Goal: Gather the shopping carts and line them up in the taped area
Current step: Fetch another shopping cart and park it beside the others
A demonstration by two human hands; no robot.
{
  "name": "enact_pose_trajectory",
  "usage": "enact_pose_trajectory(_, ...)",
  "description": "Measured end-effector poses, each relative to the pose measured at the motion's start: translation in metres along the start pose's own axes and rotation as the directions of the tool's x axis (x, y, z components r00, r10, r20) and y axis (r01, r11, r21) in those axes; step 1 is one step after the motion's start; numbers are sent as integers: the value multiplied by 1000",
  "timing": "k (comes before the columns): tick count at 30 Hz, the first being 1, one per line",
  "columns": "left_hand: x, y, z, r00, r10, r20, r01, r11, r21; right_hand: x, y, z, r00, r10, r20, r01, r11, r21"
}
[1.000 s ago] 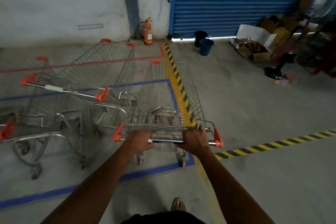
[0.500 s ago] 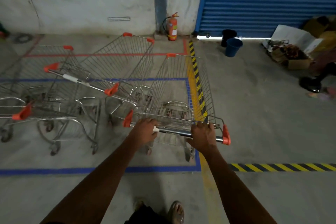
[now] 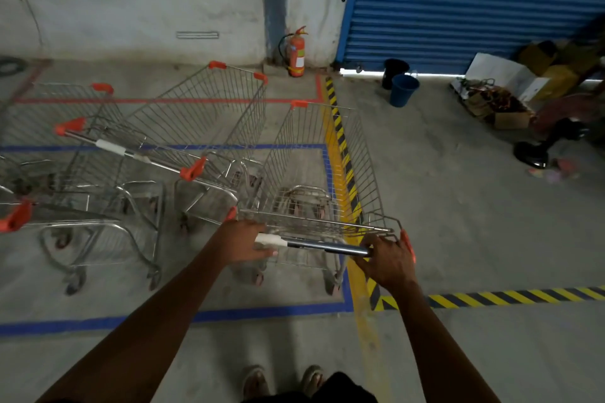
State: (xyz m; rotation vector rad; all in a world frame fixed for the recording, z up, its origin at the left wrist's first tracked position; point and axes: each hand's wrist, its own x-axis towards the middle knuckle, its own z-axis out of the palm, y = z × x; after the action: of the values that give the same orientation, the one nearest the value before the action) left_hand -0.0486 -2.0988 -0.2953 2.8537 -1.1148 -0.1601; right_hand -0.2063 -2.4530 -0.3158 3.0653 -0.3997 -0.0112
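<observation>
I hold a wire shopping cart [image 3: 319, 170] by its metal handle bar [image 3: 322, 246]. My left hand [image 3: 244, 244] grips the bar's left end and my right hand [image 3: 388, 260] grips its right end by the orange cap. The cart stands at the right side of the blue-taped rectangle [image 3: 262, 312], its right wheels near the tape edge. A second cart [image 3: 196, 127] sits just to its left, angled, with its basket almost touching mine. A third cart [image 3: 39, 147] stands at the far left, partly cut off.
A yellow-and-black striped line [image 3: 343, 154] runs along the right of the taped area and turns right along the floor. Red tape [image 3: 163, 100] marks a zone behind. By the wall are a fire extinguisher [image 3: 296, 52], two buckets [image 3: 402, 88], boxes [image 3: 504, 101] and a blue shutter [image 3: 474, 0].
The cart has rolled further into the blue rectangle beside the other carts. My right hand has slid to the right end of the handle. My view has swung left.
</observation>
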Motion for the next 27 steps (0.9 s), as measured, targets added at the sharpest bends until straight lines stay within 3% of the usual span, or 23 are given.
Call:
enact_pose_trajectory(2,6,5,1,993,-49,104,40,995,87,6,0,0,995,6,98,0,998,-64)
enact_pose_trajectory(7,10,24,7,977,-178,119,152,968,198,18,12,-11,978,-25,208,50,992,-119)
enact_pose_trajectory(10,6,46,17,980,-189,55,173,960,219,24,30,-15,965,-28,262,60,992,-114)
enact_pose_trajectory(15,-16,74,29,973,-174,-154,190,977,98,16,46,-16,960,-57,273,85,992,-90)
enact_pose_trajectory(27,-55,101,52,951,-260,-165,286,943,167,-42,49,-44,939,-87,332,86,996,18)
